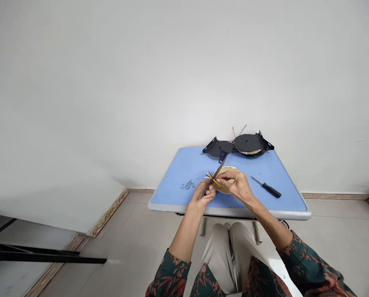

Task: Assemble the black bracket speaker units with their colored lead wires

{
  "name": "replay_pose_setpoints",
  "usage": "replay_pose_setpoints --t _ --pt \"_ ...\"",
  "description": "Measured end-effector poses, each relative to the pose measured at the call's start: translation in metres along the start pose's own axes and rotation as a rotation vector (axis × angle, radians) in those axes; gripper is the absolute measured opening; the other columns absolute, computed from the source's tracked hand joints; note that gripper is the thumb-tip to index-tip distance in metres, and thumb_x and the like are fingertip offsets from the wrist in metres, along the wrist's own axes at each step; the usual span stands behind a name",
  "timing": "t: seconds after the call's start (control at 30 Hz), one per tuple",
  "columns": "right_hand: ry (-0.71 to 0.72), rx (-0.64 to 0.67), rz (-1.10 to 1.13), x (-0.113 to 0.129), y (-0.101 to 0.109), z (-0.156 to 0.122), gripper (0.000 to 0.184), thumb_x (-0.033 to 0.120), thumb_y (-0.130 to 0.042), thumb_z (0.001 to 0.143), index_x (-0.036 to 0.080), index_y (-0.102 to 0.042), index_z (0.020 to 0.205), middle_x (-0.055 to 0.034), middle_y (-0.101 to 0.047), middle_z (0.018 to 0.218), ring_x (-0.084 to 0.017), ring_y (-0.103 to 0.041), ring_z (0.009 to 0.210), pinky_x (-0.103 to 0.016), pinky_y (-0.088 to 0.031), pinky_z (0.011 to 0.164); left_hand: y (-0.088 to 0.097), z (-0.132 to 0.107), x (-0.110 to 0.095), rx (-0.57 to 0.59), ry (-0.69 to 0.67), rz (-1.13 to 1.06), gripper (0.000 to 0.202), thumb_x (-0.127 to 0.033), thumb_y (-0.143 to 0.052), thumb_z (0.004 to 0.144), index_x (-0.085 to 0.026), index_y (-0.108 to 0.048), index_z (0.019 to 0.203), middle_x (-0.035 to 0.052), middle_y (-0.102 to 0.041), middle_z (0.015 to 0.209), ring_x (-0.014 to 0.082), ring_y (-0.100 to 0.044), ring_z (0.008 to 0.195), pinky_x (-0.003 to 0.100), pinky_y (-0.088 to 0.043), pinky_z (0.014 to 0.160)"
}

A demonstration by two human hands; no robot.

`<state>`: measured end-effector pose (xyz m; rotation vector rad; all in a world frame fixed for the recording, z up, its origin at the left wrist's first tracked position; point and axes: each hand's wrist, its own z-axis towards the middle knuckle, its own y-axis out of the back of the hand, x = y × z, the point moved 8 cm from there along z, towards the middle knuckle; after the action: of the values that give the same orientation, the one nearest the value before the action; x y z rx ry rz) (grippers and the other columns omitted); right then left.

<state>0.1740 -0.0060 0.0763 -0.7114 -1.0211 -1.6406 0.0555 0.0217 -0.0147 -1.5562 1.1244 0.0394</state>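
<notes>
Blue worktop (pixel 178 173) beneath both hands: left hand (pixel 204 194) clamped on a dark metal strip (pixel 219 167), right hand (pixel 235 185) pinching yellow wires (pixel 214 179) above a tan disc (pixel 230 169); small screws (pixel 188 185) to the left, screwdriver (pixel 271 189) to the right, black plates (pixel 247 143) along the far edge.

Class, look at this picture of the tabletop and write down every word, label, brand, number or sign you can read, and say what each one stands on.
No readable text in this view.
The screwdriver, round tan disc, black metal plates and blue table show no legible marks; any small print would be too small to read.
</notes>
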Motion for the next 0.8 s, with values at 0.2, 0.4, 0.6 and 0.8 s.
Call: replay_pose_setpoints --t 0.2,0.4,0.6,0.8 --pt "-0.045 0.033 -0.013 -0.003 -0.001 0.001 0.015 0.026 -0.068 0.082 0.020 -0.082 0.078 -0.0035 -0.078 0.075 -0.016 -0.067 0.066 -0.025 -0.048 0.063 -0.001 -0.001 0.000 0.024 0.000 0.035 0.019 -0.010 -0.056 0.087 -0.016 -0.049 0.071 -0.0085 -0.032 0.054 0.0015 -0.025 0.035 0.011 -0.016 0.032" --pt "-0.050 0.004 0.019 -0.004 0.000 -0.001 0.016 0.024 -0.066 0.080 0.021 -0.082 0.080 -0.0037 -0.078 0.077 -0.017 -0.068 0.068 -0.026 -0.050 0.066 -0.003 -0.004 -0.006 -0.033 -0.063 0.163 0.018 -0.006 -0.059 0.080 -0.016 -0.050 0.069 -0.0086 -0.032 0.050 0.0015 -0.027 0.034 0.012 -0.017 0.034" --pt "-0.045 0.040 0.017 0.002 0.000 -0.001 0.017 0.023 -0.065 0.079 0.022 -0.082 0.078 -0.0026 -0.078 0.076 -0.017 -0.068 0.068 -0.026 -0.050 0.066 0.001 0.000 -0.008 -0.090 -0.096 0.225 0.016 -0.010 -0.063 0.080 -0.017 -0.052 0.070 -0.0101 -0.029 0.046 0.0029 -0.026 0.031 0.015 -0.016 0.034" --pt "-0.125 0.045 0.084 -0.015 -0.001 -0.004 0.019 0.030 -0.066 0.078 0.018 -0.077 0.068 -0.0004 -0.071 0.063 -0.017 -0.065 0.061 -0.025 -0.048 0.058 0.000 0.004 -0.024 -0.154 -0.300 0.403 0.010 -0.013 -0.067 0.061 -0.015 -0.058 0.062 -0.0050 -0.048 0.050 0.0066 -0.042 0.043 0.019 -0.033 0.047"
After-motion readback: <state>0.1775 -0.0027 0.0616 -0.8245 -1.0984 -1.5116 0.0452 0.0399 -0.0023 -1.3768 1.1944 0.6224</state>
